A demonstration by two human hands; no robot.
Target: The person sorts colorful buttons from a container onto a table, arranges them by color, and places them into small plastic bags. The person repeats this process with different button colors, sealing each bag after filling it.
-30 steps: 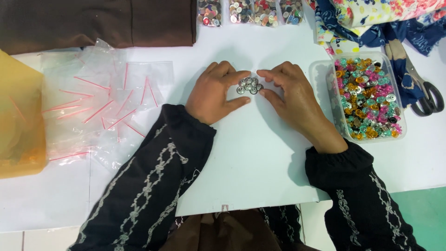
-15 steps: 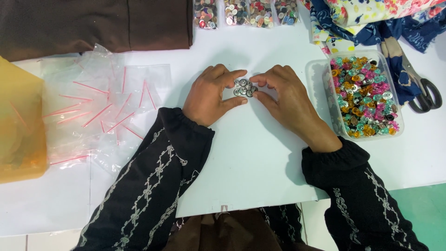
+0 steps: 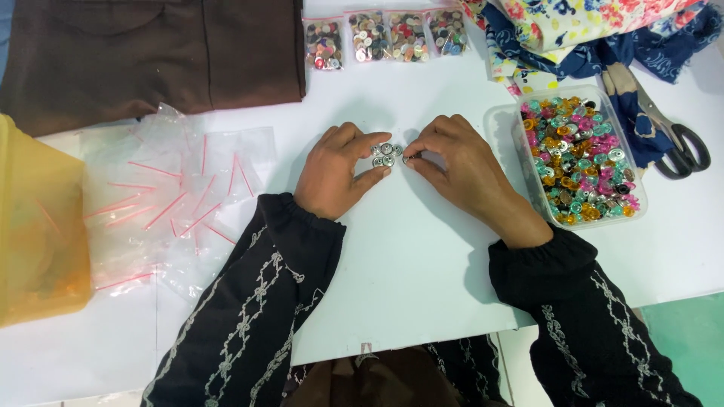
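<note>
While your two hands rest on the white table (image 3: 422, 286), they meet over a tiny pile of silver buttons (image 3: 385, 154). You can count about four of them, though they are too small to be sure. Your left hand (image 3: 335, 172) curls round the pile, with the thumb and fingers touching its edges. Your right hand (image 3: 456, 162) pinches one small button (image 3: 408, 158) just beside the pile, between its thumb and first finger.

Four little clear bags (image 3: 385, 35) sit in a row at the top of the table, each one full of mixed buttons. One clear plastic tub (image 3: 581, 162) stands near your right hand. It is open and packed with shiny pink, green, gold and silver buttons. One pair of scissors (image 3: 671, 132) with dark handles lies past the tub, partly on blue cloth (image 3: 596, 56). Flowery cloth (image 3: 573, 15) is heaped above that.

On your left lies a loose heap of empty clear bags (image 3: 162, 203) with thin red strips at the top. You cannot count them, as they overlap. One big yellow bag (image 3: 34, 226) sits at the far left edge. One folded brown cloth (image 3: 151, 53) lies at the top left.
</note>
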